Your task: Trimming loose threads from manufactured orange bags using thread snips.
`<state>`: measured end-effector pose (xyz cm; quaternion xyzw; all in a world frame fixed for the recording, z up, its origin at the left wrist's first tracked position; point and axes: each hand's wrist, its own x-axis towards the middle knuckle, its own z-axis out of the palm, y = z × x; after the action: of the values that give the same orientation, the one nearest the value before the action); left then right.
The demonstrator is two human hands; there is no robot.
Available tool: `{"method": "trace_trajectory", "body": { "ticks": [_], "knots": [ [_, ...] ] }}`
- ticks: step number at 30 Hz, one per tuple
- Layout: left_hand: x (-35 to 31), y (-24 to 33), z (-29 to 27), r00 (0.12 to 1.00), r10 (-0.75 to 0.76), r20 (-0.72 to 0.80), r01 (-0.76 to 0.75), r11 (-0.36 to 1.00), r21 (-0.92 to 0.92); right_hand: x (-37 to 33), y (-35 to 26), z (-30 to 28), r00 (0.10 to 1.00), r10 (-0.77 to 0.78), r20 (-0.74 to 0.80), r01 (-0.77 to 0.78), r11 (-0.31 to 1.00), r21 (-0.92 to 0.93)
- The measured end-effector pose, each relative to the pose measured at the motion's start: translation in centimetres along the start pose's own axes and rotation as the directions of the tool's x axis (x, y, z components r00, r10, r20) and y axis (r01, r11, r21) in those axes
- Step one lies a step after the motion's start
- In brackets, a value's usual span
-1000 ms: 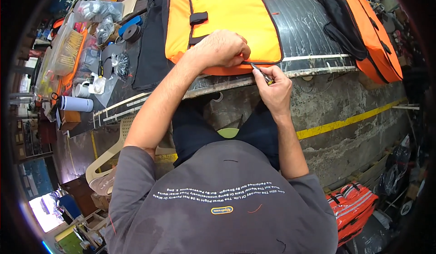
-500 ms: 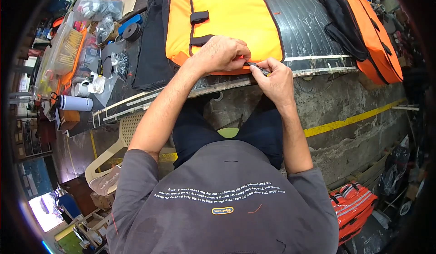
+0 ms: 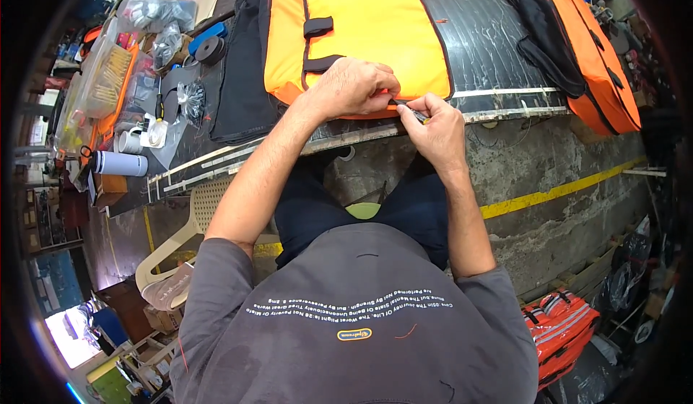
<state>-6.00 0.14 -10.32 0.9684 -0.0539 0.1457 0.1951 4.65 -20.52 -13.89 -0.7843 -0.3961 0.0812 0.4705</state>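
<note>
An orange fabric piece (image 3: 375, 32) with dark edging and two black straps lies on the worktable. At its near edge, my left hand (image 3: 354, 88) is closed, its fingers pinching the fabric's border. Close beside it on the right, my right hand (image 3: 442, 128) grips a small dark tool (image 3: 420, 116) with a yellowish part, its kind hidden by my fingers. The tool's front end points at the edge between my two hands. What lies under the left fingertips cannot be made out.
Black fabric (image 3: 245, 79) lies left of the orange piece. Farther left are a tape roll (image 3: 210, 50), a small-handled tool (image 3: 159, 108), plastic bins (image 3: 108, 83) and a white bottle (image 3: 121, 163). An orange-and-black bag (image 3: 588, 50) sits at right. A beige chair (image 3: 189, 234) stands below the table.
Very little differs. My right hand and the small tool have turned and shifted slightly; my left hand keeps its place on the fabric edge.
</note>
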Motion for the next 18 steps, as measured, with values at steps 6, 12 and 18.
{"method": "trace_trajectory", "body": {
  "ticks": [6, 12, 18],
  "knots": [
    [0.0, -0.9, 0.2, 0.992, -0.047, -0.119, 0.046, 0.999, -0.008, -2.0, 1.7, -2.5, 0.99, 0.114, -0.085, -0.111, 0.993, 0.046],
    [3.2, 0.2, 0.9, 0.996, 0.078, 0.048, -0.082, 0.993, 0.09, -2.2, 3.5, -3.6, 0.98, 0.138, -0.142, -0.126, 0.988, 0.094],
    [4.1, 0.4, 2.0, 0.986, 0.089, 0.141, -0.107, 0.987, 0.121, -1.2, 1.7, -3.9, 0.981, 0.155, -0.115, -0.157, 0.988, -0.01]
  ]
}}
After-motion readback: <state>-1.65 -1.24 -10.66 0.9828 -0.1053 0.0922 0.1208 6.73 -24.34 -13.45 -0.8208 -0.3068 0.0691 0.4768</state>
